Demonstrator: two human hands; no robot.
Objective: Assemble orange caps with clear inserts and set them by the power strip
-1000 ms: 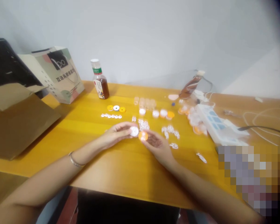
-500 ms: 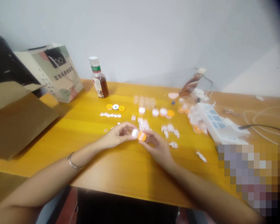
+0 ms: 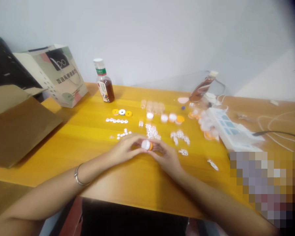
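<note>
In the middle of the head view, my left hand [image 3: 127, 146] pinches a small white round cap-like piece [image 3: 145, 145]. My right hand [image 3: 166, 156] grips an orange round cap-like piece [image 3: 151, 146]. White and orange meet face to face between my fingertips; whether they are locked together I cannot tell. Just beyond the fingers lie white spoked cut-out pieces [image 3: 151, 131]. Tiny white parts [image 3: 124, 133] are scattered beyond my left hand. Further off is a row of white and orange round pieces [image 3: 172, 118].
A tea bottle [image 3: 105, 87] and a paper bag [image 3: 66, 77] stand at the back left, near a cardboard box [image 3: 22, 127]. At right are a leaning brown bottle [image 3: 203, 88], a white organizer tray [image 3: 226, 126] and cables [image 3: 275, 133]. Clear cylinders [image 3: 155, 107] stand at the back.
My left hand has moved right, bringing the white piece against the orange one, which it now partly covers. My right hand has stayed nearly in place.
</note>
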